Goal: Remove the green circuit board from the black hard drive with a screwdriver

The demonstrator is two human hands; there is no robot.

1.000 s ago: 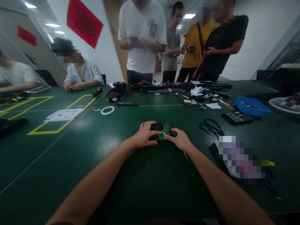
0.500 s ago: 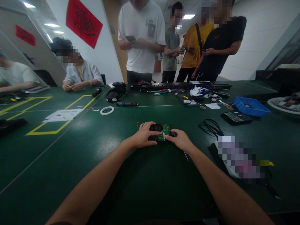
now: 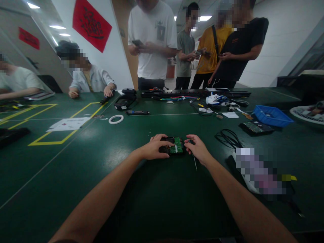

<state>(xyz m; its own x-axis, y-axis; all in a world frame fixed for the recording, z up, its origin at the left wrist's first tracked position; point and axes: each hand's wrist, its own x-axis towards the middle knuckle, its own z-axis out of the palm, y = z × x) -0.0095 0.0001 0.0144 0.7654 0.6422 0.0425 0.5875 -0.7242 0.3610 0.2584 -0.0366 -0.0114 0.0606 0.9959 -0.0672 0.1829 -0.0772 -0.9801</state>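
A hard drive [image 3: 179, 147] with a green circuit board facing up lies on the dark green table in front of me. My left hand [image 3: 157, 147] grips it from the left, fingers over its far edge and thumb along the near side. Just right of the drive, and apart from it, my right hand [image 3: 196, 148] is closed around a screwdriver [image 3: 195, 164]. Its thin metal shaft points down toward me, while the fingers partly cover the dark handle. Some tiny specks, perhaps screws, lie beyond the drive.
To the right are a coiled black cable [image 3: 227, 137], a second hard drive [image 3: 256, 128] and a blue tray [image 3: 272, 115]. Further back lie a white ring [image 3: 116, 119], a black-and-blue pen-shaped tool [image 3: 137, 112] and white-blue gloves [image 3: 217, 99]. Several people sit or stand around the table.
My right hand has come off the drive's right end and moved slightly right, turning the screwdriver so more of its shaft shows. A seated person's hand has reached to a black object on the table.
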